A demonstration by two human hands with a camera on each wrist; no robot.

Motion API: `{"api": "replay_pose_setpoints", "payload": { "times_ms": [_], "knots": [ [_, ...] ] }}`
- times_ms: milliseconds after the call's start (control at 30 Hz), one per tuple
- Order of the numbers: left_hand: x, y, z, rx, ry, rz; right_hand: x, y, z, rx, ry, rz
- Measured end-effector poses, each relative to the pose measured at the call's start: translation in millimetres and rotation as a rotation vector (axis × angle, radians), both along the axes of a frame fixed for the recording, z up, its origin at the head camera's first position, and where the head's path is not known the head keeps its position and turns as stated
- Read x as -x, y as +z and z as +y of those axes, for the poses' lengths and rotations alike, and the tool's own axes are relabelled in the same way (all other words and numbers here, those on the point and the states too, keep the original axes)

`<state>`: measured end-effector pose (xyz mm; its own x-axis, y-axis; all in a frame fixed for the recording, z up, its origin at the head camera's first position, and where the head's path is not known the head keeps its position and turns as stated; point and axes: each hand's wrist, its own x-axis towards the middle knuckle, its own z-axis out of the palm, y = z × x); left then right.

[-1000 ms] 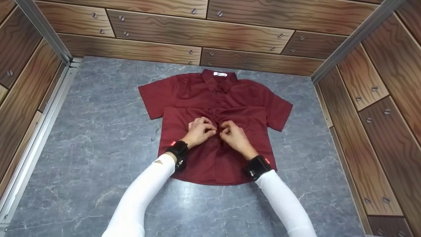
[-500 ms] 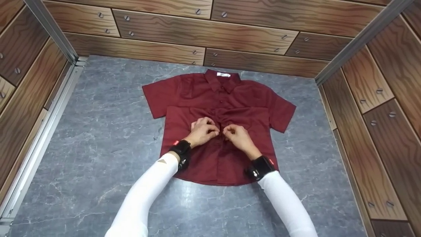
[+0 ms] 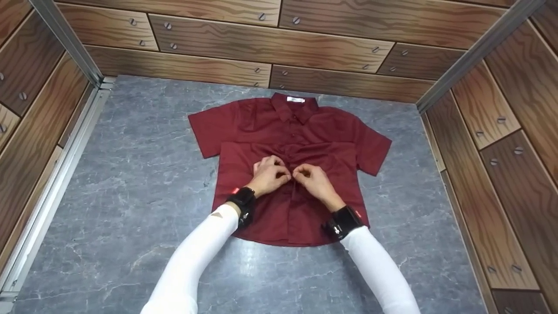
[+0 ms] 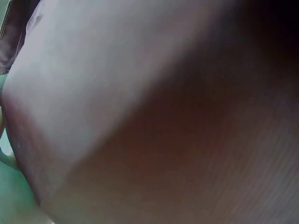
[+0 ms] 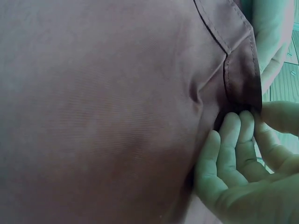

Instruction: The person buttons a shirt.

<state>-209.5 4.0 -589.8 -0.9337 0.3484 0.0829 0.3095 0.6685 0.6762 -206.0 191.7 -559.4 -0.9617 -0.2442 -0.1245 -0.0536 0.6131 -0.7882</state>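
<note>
A dark red short-sleeved button shirt point(image 3: 261, 218) lies front up on the grey marbled surface, collar at the far side. My left hand point(image 3: 268, 176) pinches the cloth at the front placket, thumb and forefinger together. Facing it, my right hand point(image 3: 316, 181) pinches the placket edge, its fingertips right beside the left ones. In the right wrist view, thumb and forefinger of the right hand point(image 5: 243, 177) hold the stitched edge of the shirt point(image 5: 117, 107), other fingers curled below it. Blurred cloth point(image 4: 93, 84) fills most of the left wrist view. The button itself is hidden by the fingers.
Wood-patterned walls point(image 3: 218, 35) stand behind and on both sides, with metal rails point(image 3: 56, 148) along the corners. The grey marbled surface point(image 3: 130, 196) extends around the shirt. Black wrist cameras point(image 3: 344, 221) sit over the white sleeves point(image 3: 383, 270).
The right hand's fingertips have edged left, nearer the left hand's, and its thumb and forefinger have closed into a pinch. The left hand stays nearly still; the head view has shifted slightly.
</note>
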Motion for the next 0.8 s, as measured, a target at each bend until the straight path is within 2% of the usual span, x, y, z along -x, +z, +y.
{"api": "replay_pose_setpoints", "payload": {
  "times_ms": [133, 367, 633, 800],
  "knots": [
    [-0.6, -0.1, 1.7, 0.007, 0.010, 0.003, -1.8, -0.5, 0.3, -0.021, 0.015, 0.031],
    [-1.7, 1.9, 1.8, 0.003, 0.016, -0.019, -5.6, -3.1, -2.2, -0.014, 0.016, 0.037],
    [-0.5, 3.8, -0.2, -0.030, 0.005, -0.056, -6.8, -7.1, -6.6, -0.082, 0.027, 0.128],
    [1.1, 3.7, -3.2, -0.026, -0.023, -0.088, -6.6, -7.9, -5.1, -0.057, 0.029, 0.108]
  ]
}}
